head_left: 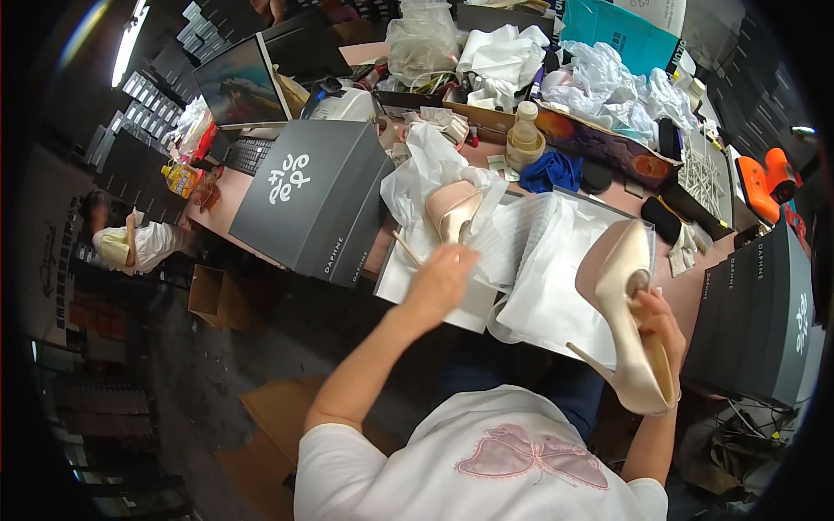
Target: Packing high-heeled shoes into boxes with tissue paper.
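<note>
crowded desk [695, 295]: right hand [658, 317] grip clasps cream heel [630, 321] at edge; left hand [440, 276] loose on tissue [486, 252].

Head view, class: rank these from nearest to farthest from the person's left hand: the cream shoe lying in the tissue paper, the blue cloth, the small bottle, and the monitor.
From the left hand:
1. Cream shoe in the tissue paper, just beyond the hand.
2. Blue cloth, farther back, to the right.
3. Small bottle, behind the cloth; fairly close to it.
4. Monitor, far back on the left.
</note>
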The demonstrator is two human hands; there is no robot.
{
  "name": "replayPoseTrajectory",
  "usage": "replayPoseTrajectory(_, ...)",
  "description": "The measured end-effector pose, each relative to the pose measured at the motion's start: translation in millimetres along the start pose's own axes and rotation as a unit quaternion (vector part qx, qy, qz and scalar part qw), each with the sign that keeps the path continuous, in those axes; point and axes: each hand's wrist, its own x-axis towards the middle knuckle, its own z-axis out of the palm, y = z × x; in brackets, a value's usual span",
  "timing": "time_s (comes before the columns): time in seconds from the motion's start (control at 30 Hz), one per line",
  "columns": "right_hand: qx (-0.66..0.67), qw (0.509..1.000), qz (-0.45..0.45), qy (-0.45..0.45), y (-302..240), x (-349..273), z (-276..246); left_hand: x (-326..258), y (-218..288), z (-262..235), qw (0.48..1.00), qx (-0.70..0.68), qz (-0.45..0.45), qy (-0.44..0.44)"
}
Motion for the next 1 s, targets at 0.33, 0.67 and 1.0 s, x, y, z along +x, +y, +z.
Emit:
replayPoseTrajectory(0.33, -0.266, 0.928, 0.010, -0.261, 59, 13, 30, 24, -90, 29, 0.963, 0.234, 0.097, -0.092)
replayPoseTrajectory(0.67, -0.285, 0.924, -0.067, -0.248, 81, 7, 27, 35, -77, 82, 0.923, -0.097, -0.366, 0.073)
replayPoseTrajectory(1.0, 0.122, 0.990, -0.006, -0.067, -38, 5, 38, -27, 3, -46, 0.952, 0.008, -0.057, 0.300)
